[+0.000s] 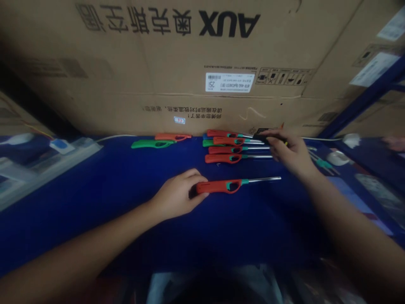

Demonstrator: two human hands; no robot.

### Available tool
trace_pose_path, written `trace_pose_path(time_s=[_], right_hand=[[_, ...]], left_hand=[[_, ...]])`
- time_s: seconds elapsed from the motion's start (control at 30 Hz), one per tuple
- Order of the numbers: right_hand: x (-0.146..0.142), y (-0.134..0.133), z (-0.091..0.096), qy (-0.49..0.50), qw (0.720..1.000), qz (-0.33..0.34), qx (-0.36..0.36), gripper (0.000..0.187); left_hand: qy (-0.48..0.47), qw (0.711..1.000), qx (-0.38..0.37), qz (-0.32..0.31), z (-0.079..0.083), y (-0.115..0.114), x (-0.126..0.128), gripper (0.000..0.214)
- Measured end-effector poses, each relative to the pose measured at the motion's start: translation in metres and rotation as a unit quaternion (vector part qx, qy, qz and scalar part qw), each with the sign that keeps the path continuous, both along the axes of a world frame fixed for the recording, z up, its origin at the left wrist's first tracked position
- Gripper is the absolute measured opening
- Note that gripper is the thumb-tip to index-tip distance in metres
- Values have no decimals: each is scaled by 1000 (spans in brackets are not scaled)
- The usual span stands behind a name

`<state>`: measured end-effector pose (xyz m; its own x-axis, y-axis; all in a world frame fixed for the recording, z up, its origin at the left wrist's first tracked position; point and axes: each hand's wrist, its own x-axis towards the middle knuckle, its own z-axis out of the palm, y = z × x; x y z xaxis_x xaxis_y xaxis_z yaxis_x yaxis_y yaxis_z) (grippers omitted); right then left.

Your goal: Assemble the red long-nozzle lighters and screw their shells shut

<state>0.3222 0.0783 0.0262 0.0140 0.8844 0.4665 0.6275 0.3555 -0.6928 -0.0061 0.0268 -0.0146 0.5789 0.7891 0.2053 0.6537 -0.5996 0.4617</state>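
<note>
My left hand [182, 193] is closed around the handle end of a red gas lighter [217, 186]. The long metal tube of this lighter points right over the blue surface. My right hand [292, 153] is pinched at the tube ends of several red lighters [223, 158] lying stacked in a row behind. A small dark object [261, 137] shows at its fingertips, with orange and yellow bits near the fingers; its kind is unclear. Farther left lie a green lighter handle [153, 144] and an orange lighter handle [172, 137], with no metal tubes visible.
A large cardboard box [142, 80] with upside-down print stands behind the blue tabletop [133, 177]. At left is a pale bar [47, 175] with a blue-white piece [62, 146]. Teal-handled tools [324, 164] and a white round item [338, 158] lie at right, beside a blue post [363, 97].
</note>
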Motion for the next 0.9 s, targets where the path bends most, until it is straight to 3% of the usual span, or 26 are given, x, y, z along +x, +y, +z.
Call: trace_pose_path(time_s=[0.1,0.23,0.7,0.9], right_hand=[[-19,-12,-7,31,996,77,-32,24],[-31,-23,-16,-14,993,120,-15,21],[-32,-20,-19,-32,996,88,-3,25],[-35,-25,-11,105,990,79,-50,16]], left_hand=[[-2,1000,-3,-6,0,0,0,25],[-17,1000,-2,-6,-1,1,0,24],[-27,1000,2,2,-3,2,0,24],[-48,999,-8,-17,-5,3,1,25]])
